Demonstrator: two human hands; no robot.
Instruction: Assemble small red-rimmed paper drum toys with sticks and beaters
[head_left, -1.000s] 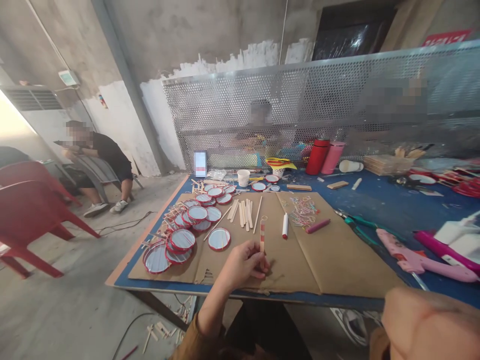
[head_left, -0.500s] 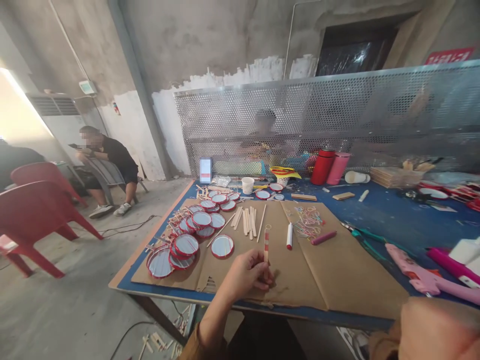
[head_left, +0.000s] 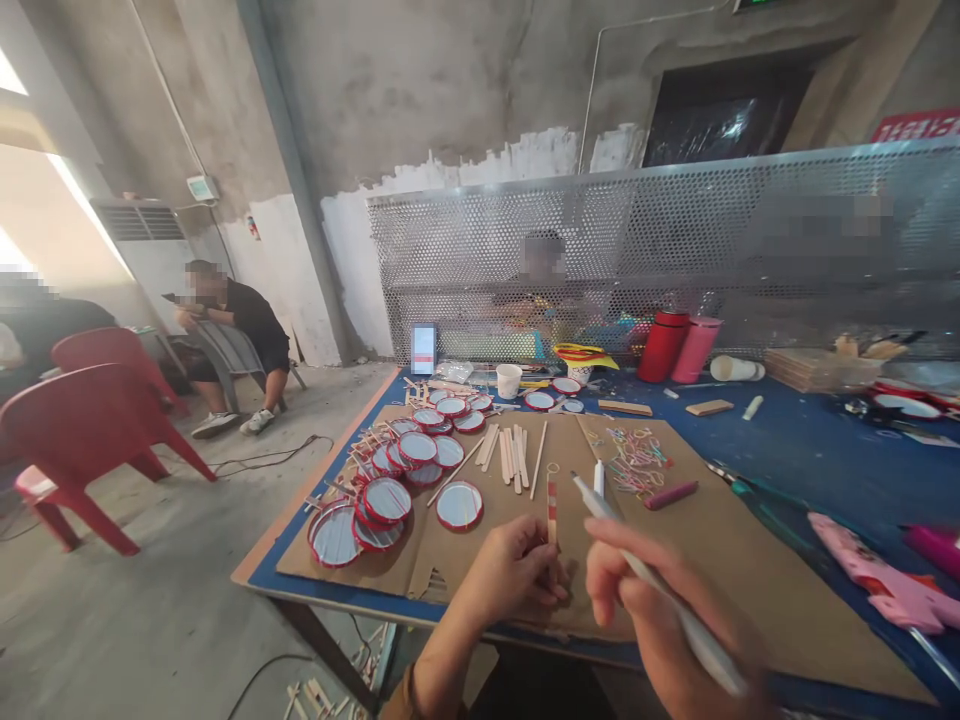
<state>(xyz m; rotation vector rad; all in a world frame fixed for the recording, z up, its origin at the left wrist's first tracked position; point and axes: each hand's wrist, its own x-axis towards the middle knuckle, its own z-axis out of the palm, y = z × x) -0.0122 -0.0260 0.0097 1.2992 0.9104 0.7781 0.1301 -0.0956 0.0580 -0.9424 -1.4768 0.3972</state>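
My left hand (head_left: 521,572) pinches the lower end of a wooden craft stick (head_left: 552,505), held upright above the cardboard sheet (head_left: 495,530). Red bands cross the stick, and a small ring shows at its top. In my right hand (head_left: 660,610), blurred by motion, is a white pen-shaped tool (head_left: 675,610) with a dark tip, slanting up towards the stick but apart from it. Behind that tip lies a white marker (head_left: 599,478), partly hidden. Round red-rimmed discs (head_left: 460,505) are heaped left of my left hand. Plain craft sticks (head_left: 514,458) lie beyond it.
Colourful rubber-band-like loops (head_left: 637,458) and a dark red stick (head_left: 671,495) lie right of centre. Pliers (head_left: 757,505) and a pink glue gun (head_left: 877,570) are at the right. Bottles (head_left: 664,345) and a paper cup (head_left: 509,380) stand farther back, before a perforated metal screen (head_left: 465,250).
My right hand has come in from the lower right edge towards the craft stick, now with the white pen-shaped tool in it. My left hand still holds the stick. The view has shifted slightly.
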